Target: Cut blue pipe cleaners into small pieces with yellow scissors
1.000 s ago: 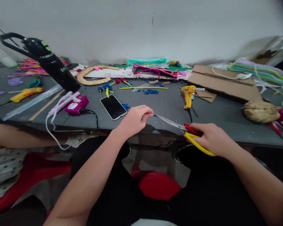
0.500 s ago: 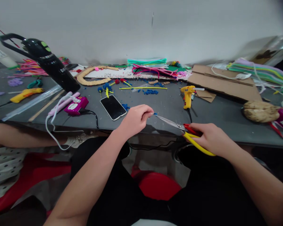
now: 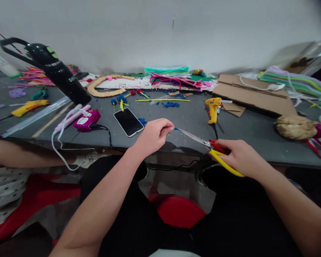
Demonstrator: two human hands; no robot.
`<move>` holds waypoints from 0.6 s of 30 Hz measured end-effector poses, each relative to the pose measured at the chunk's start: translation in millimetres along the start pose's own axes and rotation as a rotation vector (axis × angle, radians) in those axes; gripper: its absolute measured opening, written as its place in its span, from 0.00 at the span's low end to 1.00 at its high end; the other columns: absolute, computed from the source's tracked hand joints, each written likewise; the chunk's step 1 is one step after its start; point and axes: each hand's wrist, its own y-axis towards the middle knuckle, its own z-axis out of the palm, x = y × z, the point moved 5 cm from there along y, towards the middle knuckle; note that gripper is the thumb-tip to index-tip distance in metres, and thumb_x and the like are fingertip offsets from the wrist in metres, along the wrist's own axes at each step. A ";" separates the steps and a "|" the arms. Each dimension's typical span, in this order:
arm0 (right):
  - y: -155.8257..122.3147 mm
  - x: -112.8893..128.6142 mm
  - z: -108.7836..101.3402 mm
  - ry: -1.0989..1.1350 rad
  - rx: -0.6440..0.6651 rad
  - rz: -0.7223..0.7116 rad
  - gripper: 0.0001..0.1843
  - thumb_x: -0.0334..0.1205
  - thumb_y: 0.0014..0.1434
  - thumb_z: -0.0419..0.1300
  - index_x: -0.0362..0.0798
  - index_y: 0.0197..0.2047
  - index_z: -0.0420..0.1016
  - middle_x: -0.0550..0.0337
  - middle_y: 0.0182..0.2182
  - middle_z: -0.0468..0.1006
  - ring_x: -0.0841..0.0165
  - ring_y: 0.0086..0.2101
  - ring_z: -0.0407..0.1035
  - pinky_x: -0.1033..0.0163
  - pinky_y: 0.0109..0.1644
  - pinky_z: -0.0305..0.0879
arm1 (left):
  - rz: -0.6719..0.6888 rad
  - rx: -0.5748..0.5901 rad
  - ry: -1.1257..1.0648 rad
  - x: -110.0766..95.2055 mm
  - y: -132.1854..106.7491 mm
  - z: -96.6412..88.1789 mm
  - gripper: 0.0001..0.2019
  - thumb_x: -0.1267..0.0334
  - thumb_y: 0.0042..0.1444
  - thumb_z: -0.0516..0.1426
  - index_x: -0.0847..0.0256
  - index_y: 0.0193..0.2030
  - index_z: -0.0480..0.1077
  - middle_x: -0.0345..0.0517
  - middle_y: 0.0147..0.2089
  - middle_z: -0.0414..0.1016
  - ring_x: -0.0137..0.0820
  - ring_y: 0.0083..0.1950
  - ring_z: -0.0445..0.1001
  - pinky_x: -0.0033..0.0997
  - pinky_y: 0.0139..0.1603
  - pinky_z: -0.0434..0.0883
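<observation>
My left hand [image 3: 157, 134] pinches a short blue fuzzy piece [image 3: 176, 129], like a bit of pipe cleaner, between thumb and fingertips above the table's front edge. My right hand [image 3: 239, 156] is wrapped round the red and yellow handles of a pair of scissors [image 3: 196, 138]. The blades point left and look nearly closed, their tips right at the free end of the blue piece; whether they touch it I cannot tell. Just beyond my left hand lies a phone [image 3: 128, 122], screen up. Blue clippings [image 3: 170, 104] and a yellow pipe cleaner [image 3: 162, 100] lie farther back.
A yellow glue gun [image 3: 213, 109] rests to the right, its cord hanging over the edge. Cardboard [image 3: 253, 93] and a brown rounded object [image 3: 295, 126] are farther right. On the left are a black bottle [image 3: 62, 76], a purple box [image 3: 87, 120] with cables, and another person's leg [image 3: 29, 154].
The scissor tips have shifted very slightly to the right, and a little more of the blue piece shows. My left hand stays almost where it was.
</observation>
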 end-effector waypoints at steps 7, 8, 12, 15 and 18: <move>0.0 0.5 -0.4 0.030 -0.003 -0.007 0.15 0.55 0.56 0.56 0.52 0.32 0.71 0.59 0.25 0.74 0.66 0.26 0.64 0.61 0.30 0.58 | 0.016 0.000 -0.011 -0.9 0.3 -0.4 0.06 0.73 0.60 0.53 0.63 0.36 0.71 0.44 0.33 0.75 0.27 0.34 0.72 0.28 0.37 0.68; -0.2 0.2 -0.6 0.037 -0.004 -0.005 0.16 0.55 0.56 0.56 0.52 0.31 0.71 0.60 0.25 0.73 0.66 0.26 0.63 0.61 0.30 0.58 | 0.016 0.001 -0.009 -0.5 0.3 -0.4 0.06 0.73 0.60 0.53 0.63 0.36 0.71 0.44 0.33 0.75 0.27 0.34 0.72 0.28 0.37 0.68; -0.4 -0.5 0.2 0.055 0.008 -0.011 0.17 0.56 0.56 0.56 0.51 0.32 0.71 0.60 0.25 0.73 0.67 0.26 0.64 0.63 0.30 0.58 | 0.018 -0.001 -0.002 -0.1 0.5 -0.3 0.06 0.73 0.60 0.53 0.63 0.36 0.71 0.44 0.32 0.75 0.27 0.33 0.71 0.28 0.37 0.68; 0.2 -0.2 0.6 0.049 0.015 -0.010 0.17 0.56 0.56 0.56 0.51 0.33 0.72 0.60 0.26 0.74 0.67 0.27 0.64 0.63 0.31 0.58 | 0.026 -0.001 -0.001 -1.0 0.5 0.0 0.06 0.72 0.60 0.53 0.63 0.36 0.71 0.44 0.32 0.75 0.28 0.33 0.71 0.28 0.36 0.68; 0.6 0.3 1.1 0.050 0.016 -0.008 0.17 0.56 0.56 0.57 0.51 0.33 0.73 0.60 0.26 0.74 0.66 0.27 0.65 0.63 0.31 0.58 | 0.029 0.001 0.000 -1.3 0.3 0.1 0.06 0.72 0.60 0.53 0.63 0.36 0.71 0.44 0.33 0.75 0.28 0.33 0.71 0.28 0.36 0.67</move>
